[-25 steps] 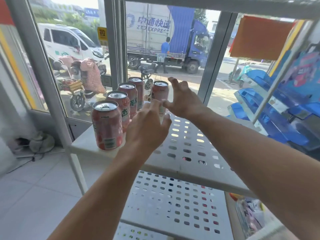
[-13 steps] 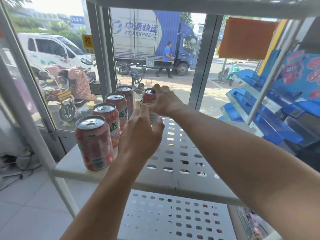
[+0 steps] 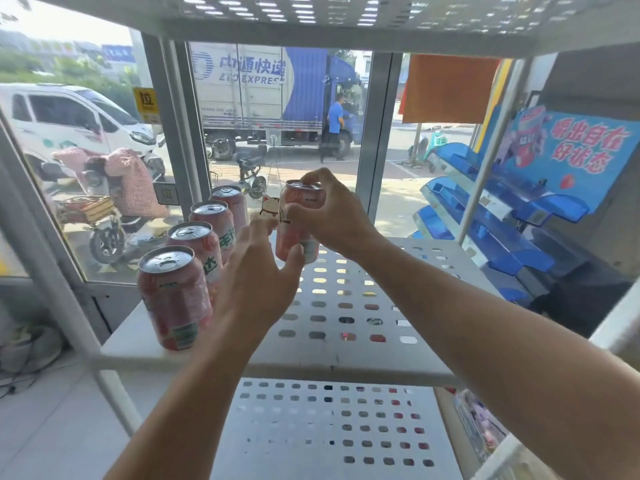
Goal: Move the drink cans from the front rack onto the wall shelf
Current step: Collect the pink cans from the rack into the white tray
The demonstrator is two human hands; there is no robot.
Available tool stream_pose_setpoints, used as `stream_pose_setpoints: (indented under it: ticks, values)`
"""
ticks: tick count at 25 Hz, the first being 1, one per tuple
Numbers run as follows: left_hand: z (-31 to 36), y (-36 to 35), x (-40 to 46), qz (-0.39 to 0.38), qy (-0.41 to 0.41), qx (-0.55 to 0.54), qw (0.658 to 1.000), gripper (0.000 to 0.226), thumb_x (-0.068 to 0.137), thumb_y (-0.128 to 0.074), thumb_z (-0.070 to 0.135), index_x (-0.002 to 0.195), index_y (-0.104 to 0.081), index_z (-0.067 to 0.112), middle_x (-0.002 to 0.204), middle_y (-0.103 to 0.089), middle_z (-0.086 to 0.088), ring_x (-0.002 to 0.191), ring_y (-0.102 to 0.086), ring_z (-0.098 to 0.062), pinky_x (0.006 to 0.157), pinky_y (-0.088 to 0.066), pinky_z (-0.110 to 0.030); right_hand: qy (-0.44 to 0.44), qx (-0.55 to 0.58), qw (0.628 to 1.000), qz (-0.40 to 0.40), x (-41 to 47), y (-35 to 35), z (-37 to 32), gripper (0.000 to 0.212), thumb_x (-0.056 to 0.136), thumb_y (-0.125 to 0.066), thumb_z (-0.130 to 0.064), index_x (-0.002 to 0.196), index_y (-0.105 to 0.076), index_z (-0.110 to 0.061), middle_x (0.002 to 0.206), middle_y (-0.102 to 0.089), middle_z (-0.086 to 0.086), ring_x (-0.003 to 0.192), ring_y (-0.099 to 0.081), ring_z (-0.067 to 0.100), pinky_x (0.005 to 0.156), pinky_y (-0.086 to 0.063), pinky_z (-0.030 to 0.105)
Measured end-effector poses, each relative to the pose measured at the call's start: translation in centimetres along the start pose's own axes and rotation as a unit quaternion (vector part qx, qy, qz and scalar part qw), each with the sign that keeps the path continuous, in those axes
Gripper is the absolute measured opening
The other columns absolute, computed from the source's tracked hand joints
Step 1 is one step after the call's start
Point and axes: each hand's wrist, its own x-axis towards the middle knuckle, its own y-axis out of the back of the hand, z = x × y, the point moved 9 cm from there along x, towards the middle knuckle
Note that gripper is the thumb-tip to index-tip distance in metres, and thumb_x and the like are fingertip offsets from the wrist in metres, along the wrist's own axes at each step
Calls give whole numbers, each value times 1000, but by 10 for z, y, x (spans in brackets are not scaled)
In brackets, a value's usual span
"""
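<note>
Several pink drink cans stand in a row along the left side of the white perforated rack shelf [image 3: 346, 306]; the nearest can [image 3: 173, 299] is at the front left corner. My right hand [image 3: 329, 209] grips a separate pink can [image 3: 298, 223] from the top and side and holds it tilted, just above the shelf. My left hand [image 3: 256, 271] reaches toward that can's lower left with spread fingers, its thumb at the can's base. Whether the left fingers touch the can is unclear.
Another perforated shelf [image 3: 346, 19] spans overhead, and a lower one [image 3: 329, 427] lies beneath. White rack posts [image 3: 52, 271] stand at the left and right. Glass windows are behind the cans. A blue display stand [image 3: 502, 220] sits to the right.
My right hand has closed round the single can and lifted it off the shelf, tilting it. My left hand has moved forward toward the same can.
</note>
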Motion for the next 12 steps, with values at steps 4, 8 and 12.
stream_pose_setpoints:
  ticks: [4,8,12]
  values:
    - [17,-1,-11,-60,-34,-66,995,72,79,-63,60,136,-41,23,131,-57,3,118,-56,-14,92,-48,-38,12,36,999,-1,-43,34,-29,36,79,-73,-32,112,-57,-32,97,-71,-14,88,-69,-1,75,-55,21]
    - [35,-6,-34,-175,-18,-184,967,72,67,-72,67,125,-46,33,103,-72,11,97,-68,-6,84,-56,-42,21,60,998,2,-88,61,-43,34,81,-70,-26,112,-57,-32,92,-69,-18,83,-68,-4,73,-57,22]
    - [59,-7,-67,-210,-45,-222,951,41,76,-80,28,105,-51,31,83,-74,7,75,-71,-10,71,-56,-35,2,63,998,14,-133,73,-37,49,81,-69,-31,125,-47,-34,104,-67,-11,93,-65,-2,81,-55,25]
